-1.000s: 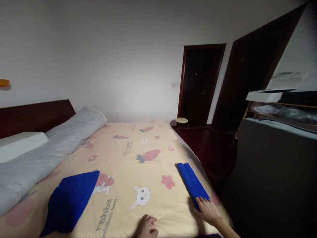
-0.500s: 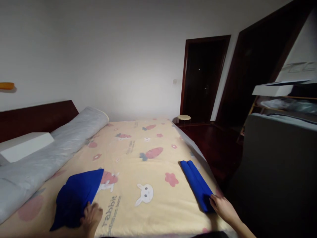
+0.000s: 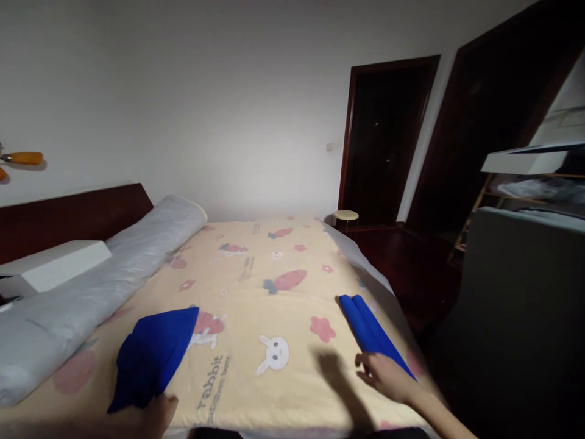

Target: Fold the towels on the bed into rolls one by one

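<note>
A crumpled blue cloth [image 3: 153,350] with a pointed corner lies on the left of the patterned bed sheet [image 3: 256,317]. My left hand [image 3: 158,416] is at its near edge, low in the view; its fingers are dark and mostly hidden, so their grip is unclear. On the right lies a long folded blue cloth [image 3: 365,326] in two side-by-side rolls. Over its near part hangs my right hand [image 3: 386,377], fingers loosely bent and apart with nothing in them. Its shadow falls on the sheet well to the left, so the hand appears raised.
A grey rolled mattress pad [image 3: 150,244] runs along the headboard [image 3: 91,204], with a white box [image 3: 64,265] beside it. At the right stand a dark grey panel [image 3: 516,292] and a shelf rack [image 3: 521,195]. A round stool [image 3: 346,215] is near the door [image 3: 388,146].
My right hand has let go of the near end of the folded blue cloth and moved up and left over it. My left hand has shifted lower. The view has turned slightly left.
</note>
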Tool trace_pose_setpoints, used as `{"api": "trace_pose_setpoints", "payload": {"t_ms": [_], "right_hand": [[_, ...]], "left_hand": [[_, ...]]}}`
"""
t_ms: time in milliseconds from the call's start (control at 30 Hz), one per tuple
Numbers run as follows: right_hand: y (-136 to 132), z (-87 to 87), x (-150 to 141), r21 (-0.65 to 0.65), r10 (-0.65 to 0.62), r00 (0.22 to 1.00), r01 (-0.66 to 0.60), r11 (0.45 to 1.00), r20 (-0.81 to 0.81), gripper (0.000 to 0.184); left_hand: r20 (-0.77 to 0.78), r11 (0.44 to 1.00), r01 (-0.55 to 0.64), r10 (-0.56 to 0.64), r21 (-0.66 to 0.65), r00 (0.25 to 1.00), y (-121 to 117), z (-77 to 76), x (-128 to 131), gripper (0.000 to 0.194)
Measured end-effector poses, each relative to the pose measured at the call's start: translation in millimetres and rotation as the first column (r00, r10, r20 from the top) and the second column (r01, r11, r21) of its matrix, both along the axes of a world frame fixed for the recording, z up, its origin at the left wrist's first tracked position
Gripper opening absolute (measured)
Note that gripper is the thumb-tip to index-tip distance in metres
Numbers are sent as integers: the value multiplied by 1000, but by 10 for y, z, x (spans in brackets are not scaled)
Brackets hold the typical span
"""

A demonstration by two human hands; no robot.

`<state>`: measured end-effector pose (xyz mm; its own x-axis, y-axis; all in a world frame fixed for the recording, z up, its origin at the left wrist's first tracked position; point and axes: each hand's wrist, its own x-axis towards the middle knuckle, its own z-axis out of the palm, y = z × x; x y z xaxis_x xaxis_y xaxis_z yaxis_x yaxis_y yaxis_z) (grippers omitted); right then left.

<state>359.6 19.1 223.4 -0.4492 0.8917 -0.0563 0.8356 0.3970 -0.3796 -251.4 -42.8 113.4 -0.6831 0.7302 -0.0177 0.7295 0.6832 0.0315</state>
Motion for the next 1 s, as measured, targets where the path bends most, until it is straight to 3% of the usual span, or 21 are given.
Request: {"api": "trace_pose_setpoints", "payload": {"t_ms": [100,200,367,500,567,633,767,900,1000], "right_hand": [[-217,-3,-343,-64,90,995,-93,994,-51,26],[-338,-125,-492,-96,104,993,-109,989,-58,28],[-314,-224,-448,-86,70,994,-77,993,-78,26],[-256,-187,-410,-42,48,989,-55,998,-139,25],[-248,-159,-422,-42,40,983,-49,998,-180,26],[-258,-128,-455,-51,26,966,-41,998,-256,27],[-344,-61,-589,-91,24,879,-76,993,-476,37],[-495,-45,-773,-104,69,804,-161,982,-590,53],[-576,-47,-876,-48,55,815,-101,994,-577,35]], "left_hand": [[183,993,-45,24,109,983,84,122,-41,31],[323,956,-93,-3,279,946,246,321,-15,23],[486,824,-98,-229,558,843,522,601,301,33],[565,750,-74,-425,657,707,614,750,766,42],[602,723,-65,-518,688,608,621,870,1085,43],[655,702,-64,-623,709,428,590,1016,1469,43],[646,662,135,-749,737,144,370,1205,2316,42],[684,611,355,-718,708,-128,28,1134,2911,48],[661,543,398,-698,739,-276,-149,1068,3054,50]]}}
